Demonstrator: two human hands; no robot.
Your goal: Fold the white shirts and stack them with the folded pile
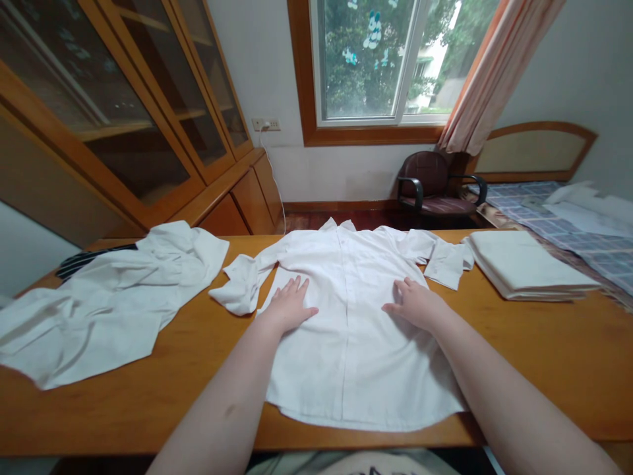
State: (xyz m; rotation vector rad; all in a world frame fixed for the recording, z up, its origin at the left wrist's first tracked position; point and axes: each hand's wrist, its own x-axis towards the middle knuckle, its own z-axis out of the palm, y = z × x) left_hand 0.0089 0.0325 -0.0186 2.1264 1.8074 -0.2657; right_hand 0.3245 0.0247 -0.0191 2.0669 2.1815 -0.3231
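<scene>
A white button-up shirt lies spread front side up on the wooden table, its collar towards the far edge and its hem near me. Both sleeves are bent out to the sides, with cuffs resting on the wood. My left hand rests on the left side of the shirt's body, fingers spread and thumb pointing inward. On the right side of the body lies my right hand, its thumb apart and its fingers partly curled on the cloth. Neither hand appears to grasp anything.
A crumpled white garment lies on the table's left, over a dark striped cloth. At the right sits a folded white stack. Beyond the table are a glass-door cabinet, an armchair and a bed.
</scene>
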